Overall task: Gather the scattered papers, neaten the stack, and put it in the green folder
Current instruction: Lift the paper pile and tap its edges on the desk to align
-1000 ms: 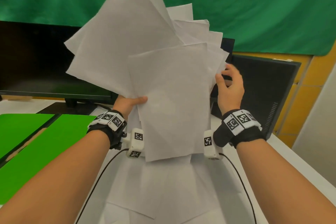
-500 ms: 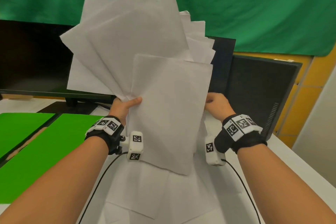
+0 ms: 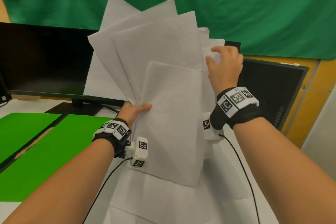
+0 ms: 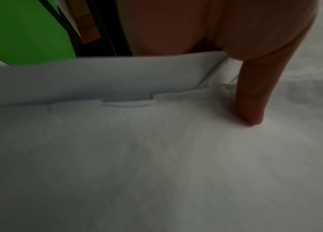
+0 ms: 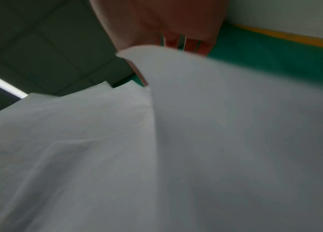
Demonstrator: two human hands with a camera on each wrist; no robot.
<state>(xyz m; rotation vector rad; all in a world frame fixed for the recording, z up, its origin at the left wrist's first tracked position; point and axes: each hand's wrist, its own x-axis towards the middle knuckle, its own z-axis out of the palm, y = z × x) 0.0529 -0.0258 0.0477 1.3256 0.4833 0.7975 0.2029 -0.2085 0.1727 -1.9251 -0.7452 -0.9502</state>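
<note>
A fanned stack of white papers (image 3: 171,105) stands upright above the table. My left hand (image 3: 134,111) grips its lower left edge, with the thumb (image 4: 255,102) pressed on the front sheet (image 4: 156,157). My right hand (image 3: 223,63) is raised at the stack's upper right edge, with thumb and curled fingers pinching the rear sheets. In the right wrist view the fingers (image 5: 190,44) lie behind a curling sheet (image 5: 216,141). The green folder (image 3: 54,151) lies open and flat on the table to the left, also seen in the left wrist view (image 4: 17,31).
More white sheets (image 3: 163,203) lie on the table under the held stack. A black monitor (image 3: 45,60) stands at the back left and a second dark screen (image 3: 272,92) at the right. A green backdrop (image 3: 254,5) hangs behind.
My right hand rose from the stack's lower right side to its upper right edge. The fanned sheets have swung more upright and closer together. The left hand kept its grip.
</note>
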